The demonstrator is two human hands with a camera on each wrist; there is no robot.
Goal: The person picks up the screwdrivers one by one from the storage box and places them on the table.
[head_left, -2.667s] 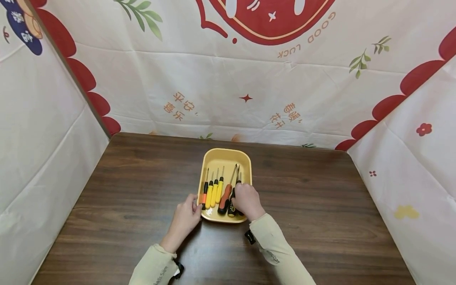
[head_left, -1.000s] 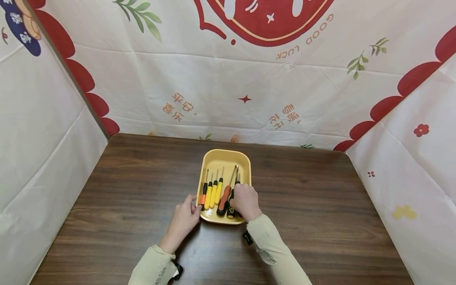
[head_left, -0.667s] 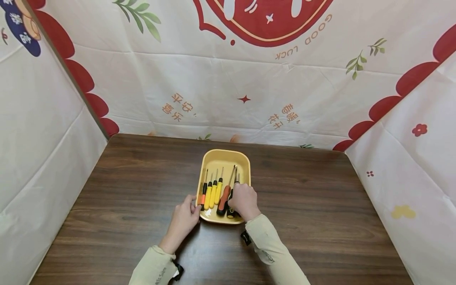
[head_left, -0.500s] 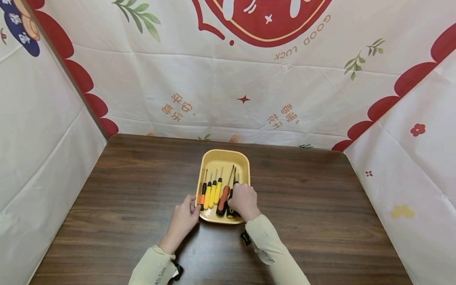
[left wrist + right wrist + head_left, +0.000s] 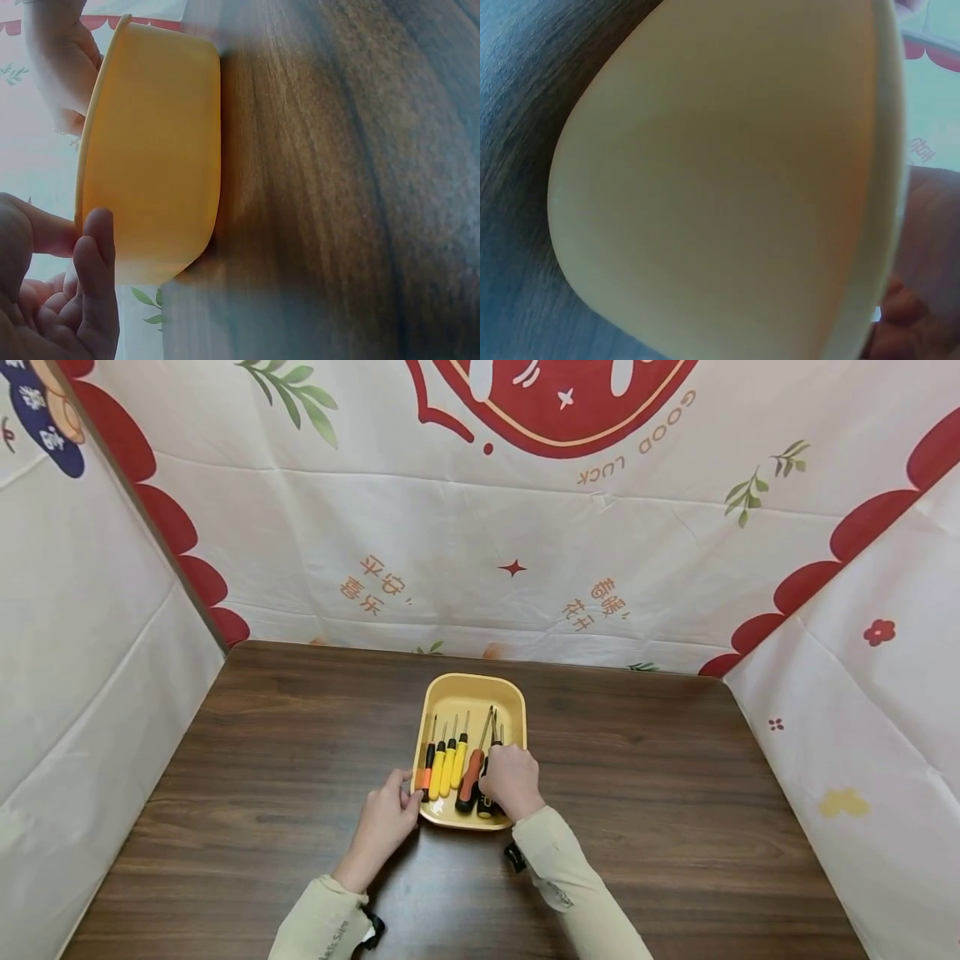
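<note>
A yellow tray [image 5: 472,687] holds several screwdrivers side by side. From the left lie one with a black and orange handle [image 5: 428,768], three with yellow handles [image 5: 447,768], then one with an orange-red and black handle [image 5: 470,779]. Beside that is a black screwdriver with yellow marks [image 5: 486,807]. My left hand [image 5: 384,818] pinches the tray's near left rim; in the left wrist view the thumb is over the rim and a finger [image 5: 96,262] against the outer wall. My right hand [image 5: 513,779] grips a screwdriver at the tray's right side, its handle mostly hidden under the fingers.
The tray stands on a dark wood-grain table [image 5: 300,735]. White printed cloth [image 5: 465,527] rises behind the table and at both sides. The tray's outer wall [image 5: 720,187] fills most of the right wrist view.
My right hand has shifted slightly to the left within the tray, still curled at the same screwdrivers. The left hand keeps its hold on the rim. The whole head view has drifted a little.
</note>
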